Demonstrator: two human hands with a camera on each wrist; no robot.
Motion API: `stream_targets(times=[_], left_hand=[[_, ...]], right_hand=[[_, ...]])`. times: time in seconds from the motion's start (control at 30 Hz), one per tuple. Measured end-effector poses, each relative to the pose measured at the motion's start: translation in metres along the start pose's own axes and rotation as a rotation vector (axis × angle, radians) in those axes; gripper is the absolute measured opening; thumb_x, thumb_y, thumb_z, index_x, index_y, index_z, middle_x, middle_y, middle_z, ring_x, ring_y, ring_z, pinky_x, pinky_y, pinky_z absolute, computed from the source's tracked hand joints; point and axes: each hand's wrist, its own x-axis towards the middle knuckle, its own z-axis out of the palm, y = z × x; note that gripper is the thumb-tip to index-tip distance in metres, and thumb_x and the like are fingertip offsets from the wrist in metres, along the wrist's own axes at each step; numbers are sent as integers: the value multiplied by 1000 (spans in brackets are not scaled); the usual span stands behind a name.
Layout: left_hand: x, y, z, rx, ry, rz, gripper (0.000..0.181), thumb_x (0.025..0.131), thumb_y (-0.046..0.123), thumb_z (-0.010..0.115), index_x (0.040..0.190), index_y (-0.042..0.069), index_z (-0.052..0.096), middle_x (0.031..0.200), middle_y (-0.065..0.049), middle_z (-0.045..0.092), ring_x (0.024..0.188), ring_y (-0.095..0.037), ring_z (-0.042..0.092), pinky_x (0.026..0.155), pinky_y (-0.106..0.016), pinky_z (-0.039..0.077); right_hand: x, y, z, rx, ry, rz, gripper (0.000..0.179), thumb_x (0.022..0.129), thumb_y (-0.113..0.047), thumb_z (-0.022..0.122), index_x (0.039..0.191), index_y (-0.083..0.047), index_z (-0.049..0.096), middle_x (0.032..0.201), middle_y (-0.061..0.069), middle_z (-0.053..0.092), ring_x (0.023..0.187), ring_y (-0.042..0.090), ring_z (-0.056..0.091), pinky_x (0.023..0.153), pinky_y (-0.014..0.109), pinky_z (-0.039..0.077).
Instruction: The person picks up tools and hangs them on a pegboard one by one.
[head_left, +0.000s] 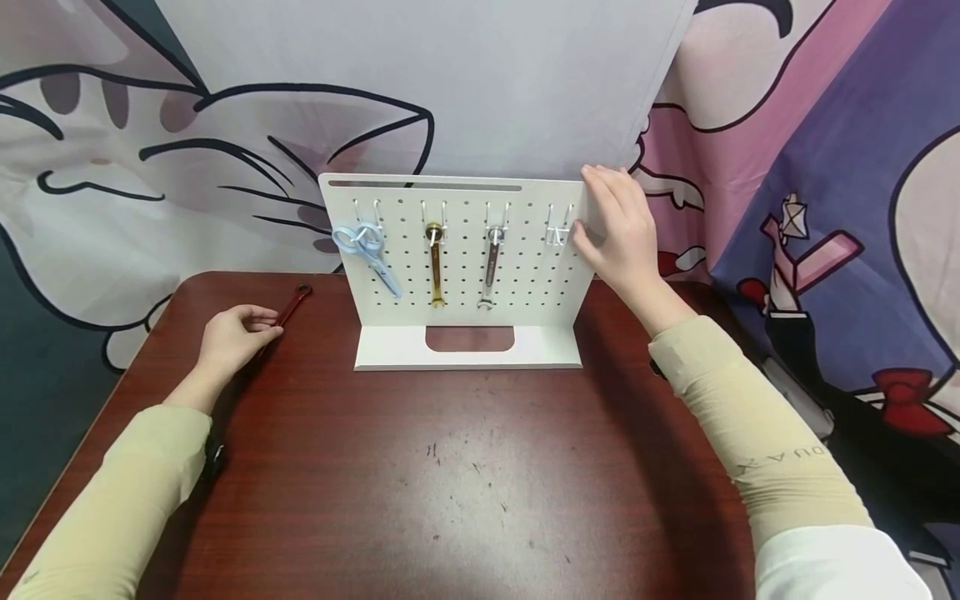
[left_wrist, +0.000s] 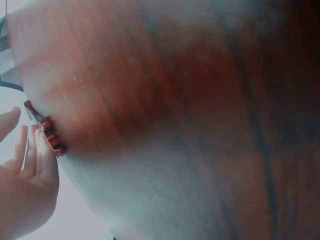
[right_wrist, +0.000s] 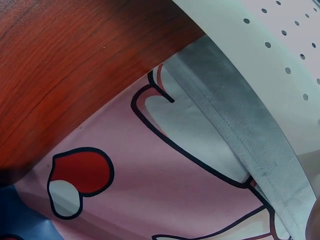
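Note:
At the left of the table, my left hand (head_left: 238,337) reaches over a red wrench (head_left: 294,303), its fingertips right at the tool. In the left wrist view, the thumb stands apart from the fairly straight fingers (left_wrist: 31,155), and the wrench (left_wrist: 50,132) lies beside the fingertips. My right hand (head_left: 621,229) grips the upper right edge of a white pegboard (head_left: 468,312), thumb in front and fingers over the top corner. Light-blue scissors (head_left: 371,250), a gold-coloured wrench (head_left: 436,267) and a silver wrench (head_left: 491,265) hang from its hooks.
An unoccupied hook (head_left: 557,233) is at the pegboard's right. The board stands on its base plate (head_left: 390,350) at the back of the brown table (head_left: 465,467). Behind it hang printed cloths (head_left: 525,92). A black stand (head_left: 862,433) is beyond the right edge.

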Motion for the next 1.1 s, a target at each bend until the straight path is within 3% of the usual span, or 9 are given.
stream_targets(times=[0.33,0.87,1.1], left_hand=[[3,-2,-1,-8,-28,-16,34,95,10,78,121,-11,71,109,-32,76,68,31,43,77,-14,40],[8,-8,5,36,-17,-19,32,94,9,79,117,-12,72,104,-32,76,70,20,45,70,-13,41],[7,-9,4,14,-21,-39,30,95,9,78,115,-13,73,102,-30,78,65,25,45,66,-3,38]], right_hand=[[2,0,-1,-6,-12,13,58,86,-2,70,143,2,62,138,26,66,134,41,58,128,48,36],[0,-1,1,1,9,19,57,86,-4,68,142,2,63,138,25,67,134,42,59,128,48,36],[0,-1,2,-2,9,19,57,86,-4,68,143,2,62,138,25,66,135,41,58,127,50,37]])
